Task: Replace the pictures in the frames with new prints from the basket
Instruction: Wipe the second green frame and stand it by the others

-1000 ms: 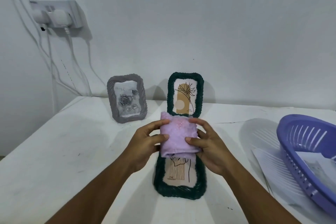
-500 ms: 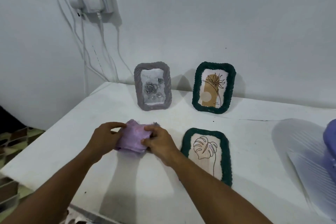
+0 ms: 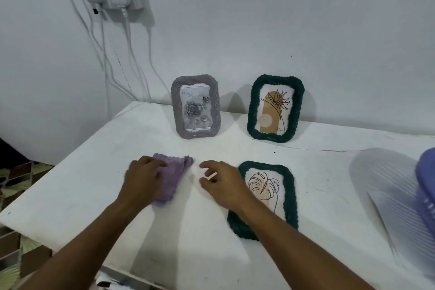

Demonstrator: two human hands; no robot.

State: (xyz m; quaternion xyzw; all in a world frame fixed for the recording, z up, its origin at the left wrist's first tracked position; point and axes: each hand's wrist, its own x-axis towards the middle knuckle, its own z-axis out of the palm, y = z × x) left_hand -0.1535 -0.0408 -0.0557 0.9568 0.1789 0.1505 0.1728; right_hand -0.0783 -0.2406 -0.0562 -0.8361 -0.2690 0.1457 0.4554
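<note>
Standing beside the tabletop (image 3: 77,186), I read it from the left. Its left edge dropped off near the patterned floor, so there was little spare room on that side. The left hand (image 3: 141,181) lay on a folded purple cloth (image 3: 173,179), fingers bent over its near-left part, pressing it flat rather than lifting it. Just to the right, and apart from the cloth, the right hand (image 3: 223,183) hovered with fingers loosely spread, holding nothing. That hand was the nearer one to the flat green frame (image 3: 288,198), which lay face up just beside its wrist, long axis running away from the person. The forearm crossed the frame's near-left corner. Behind, 2 more frames leaned upright against the wall: a grey frame (image 3: 195,107) and a second green frame (image 3: 275,108). Open tabletop lay between the frames and the blue basket (image 3: 426,186) at the far right edge, where prints would have to come from; its contents were out of view.
</note>
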